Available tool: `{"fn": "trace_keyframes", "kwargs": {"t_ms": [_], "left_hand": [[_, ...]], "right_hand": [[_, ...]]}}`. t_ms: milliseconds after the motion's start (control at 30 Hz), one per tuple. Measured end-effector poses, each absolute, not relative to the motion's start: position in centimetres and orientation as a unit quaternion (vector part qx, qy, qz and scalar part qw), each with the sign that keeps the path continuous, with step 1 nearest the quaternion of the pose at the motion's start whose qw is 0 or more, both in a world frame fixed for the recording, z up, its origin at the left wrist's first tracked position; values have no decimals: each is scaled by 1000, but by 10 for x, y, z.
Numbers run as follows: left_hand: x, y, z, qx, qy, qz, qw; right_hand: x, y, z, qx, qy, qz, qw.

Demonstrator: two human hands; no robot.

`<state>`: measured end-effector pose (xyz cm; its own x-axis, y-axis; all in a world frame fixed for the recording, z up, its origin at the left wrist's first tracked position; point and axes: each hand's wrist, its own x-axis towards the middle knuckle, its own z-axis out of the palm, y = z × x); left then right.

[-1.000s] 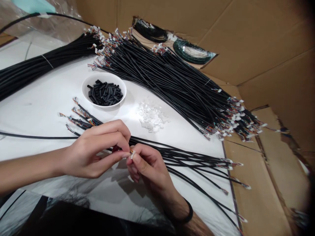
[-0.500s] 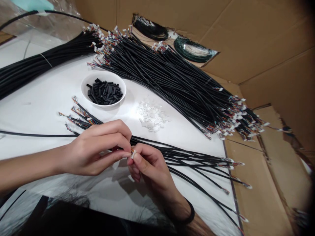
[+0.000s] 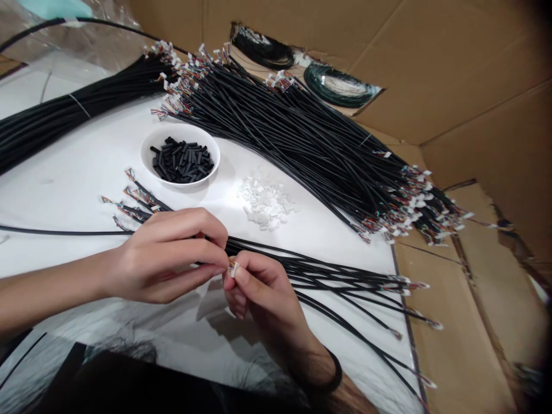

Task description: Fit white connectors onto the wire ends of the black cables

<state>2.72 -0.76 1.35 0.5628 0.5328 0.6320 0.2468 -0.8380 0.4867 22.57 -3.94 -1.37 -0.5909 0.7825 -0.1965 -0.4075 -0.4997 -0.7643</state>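
Observation:
Between my two hands is a small white connector (image 3: 233, 269) with short coloured wires running into it. My right hand (image 3: 263, 287) pinches the connector between thumb and forefinger. From the other side, my left hand (image 3: 172, 256) closes thumb and fingertips on the thin wires (image 3: 231, 264) just beside it. The cable behind those wires is mostly hidden by my fingers. Under and behind both hands lies a loose bunch of black cables (image 3: 319, 269), with coloured wire ends showing at left and right.
A white bowl (image 3: 149, 167) of short black tubes stands beyond my left hand. Small white connector housings (image 3: 265, 201) lie heaped right of it. A thick pile of black cables (image 3: 293, 138) and a tied bundle (image 3: 64, 123) lie at the back. Cardboard (image 3: 452, 63) walls the far side.
My left hand has shifted very slightly upward against the same wires. My right hand keeps its pinch on the connector, nearly unmoved.

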Motion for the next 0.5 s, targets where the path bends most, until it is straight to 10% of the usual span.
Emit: {"fn": "trace_keyframes", "kwargs": {"t_ms": [500], "left_hand": [[24,-7,15,856,211,415,227]], "right_hand": [[223,-40,-12,-271,-372,813,357]]}}
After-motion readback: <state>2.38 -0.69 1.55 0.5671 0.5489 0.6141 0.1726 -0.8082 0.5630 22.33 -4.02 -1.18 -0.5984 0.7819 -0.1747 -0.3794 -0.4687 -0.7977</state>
